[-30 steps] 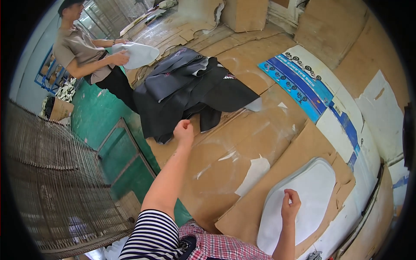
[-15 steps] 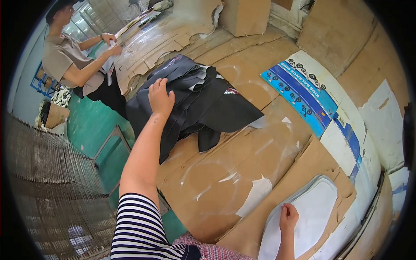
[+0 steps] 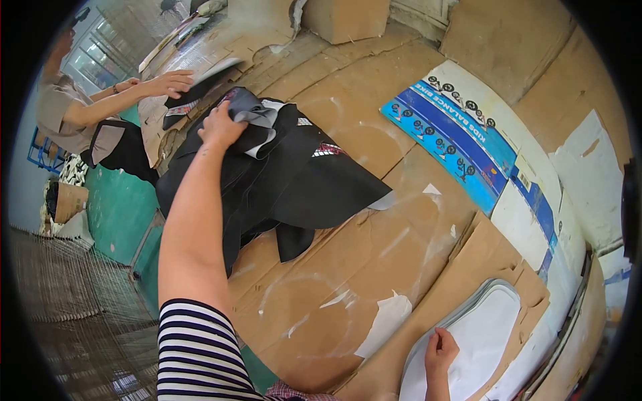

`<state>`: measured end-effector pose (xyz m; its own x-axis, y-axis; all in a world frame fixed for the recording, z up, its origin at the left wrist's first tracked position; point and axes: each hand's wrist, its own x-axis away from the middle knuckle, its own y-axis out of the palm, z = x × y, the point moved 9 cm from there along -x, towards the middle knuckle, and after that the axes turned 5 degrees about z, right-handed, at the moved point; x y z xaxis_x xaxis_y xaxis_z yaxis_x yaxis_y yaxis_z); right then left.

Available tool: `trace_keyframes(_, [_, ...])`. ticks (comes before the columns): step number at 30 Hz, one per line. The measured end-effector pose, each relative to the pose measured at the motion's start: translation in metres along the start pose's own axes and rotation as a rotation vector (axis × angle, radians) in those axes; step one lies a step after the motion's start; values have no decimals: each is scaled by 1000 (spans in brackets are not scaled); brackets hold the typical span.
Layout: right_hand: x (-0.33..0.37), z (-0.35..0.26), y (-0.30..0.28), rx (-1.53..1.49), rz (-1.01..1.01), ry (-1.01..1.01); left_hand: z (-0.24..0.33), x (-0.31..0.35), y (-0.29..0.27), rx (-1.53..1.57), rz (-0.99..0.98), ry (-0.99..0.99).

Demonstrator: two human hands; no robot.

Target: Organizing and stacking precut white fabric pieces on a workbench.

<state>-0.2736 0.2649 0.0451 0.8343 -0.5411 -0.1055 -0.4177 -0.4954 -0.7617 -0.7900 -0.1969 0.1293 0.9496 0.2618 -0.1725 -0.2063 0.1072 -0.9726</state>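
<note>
Fabric [image 3: 311, 187] points one corner right, panels [image 3: 483, 334] slanting lengthwise away rightward.

By the desk's near edge [image 3: 304, 384] the frame cuts off the white sheet stack [image 3: 488, 324] and right forearm [image 3: 438, 389], while the left forearm [image 3: 192, 247] hides some of the black fabric pile [image 3: 321, 190], its print [image 3: 329, 150] too small to tell.

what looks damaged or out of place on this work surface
The brown cardboard looks worn: a ragged white patch and a small white scrap show on it. The black pieces lie in a rumpled heap, unlike the neat white stack.
</note>
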Motion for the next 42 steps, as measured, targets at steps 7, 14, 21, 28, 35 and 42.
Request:
trace_keyframes(7, [-4, -19, 5, 16, 45, -168, -28, -8, -29, 39, 296, 104])
trace_keyframes(14, [-4, -15, -6, -14, 73, -136, -8, 61, -123, 265, 421, 246])
trace_keyframes(21, [-18, -42, -8, -331, -69, 27, 33, 152, -239, 568, 395, 252])
trace_keyframes(28, [-5, -132, 31, -978, -322, -114, 32, 215, -191, 1625, -291, -417])
trace_keyframes(35, [-91, -185, 26, -1197, -291, 323, -50, 311, -22, 1312, -583, -837])
trace_keyframes(42, [-84, -159, 49, -508, -62, -158, -194, 408, 60, 1369, -531, -842])
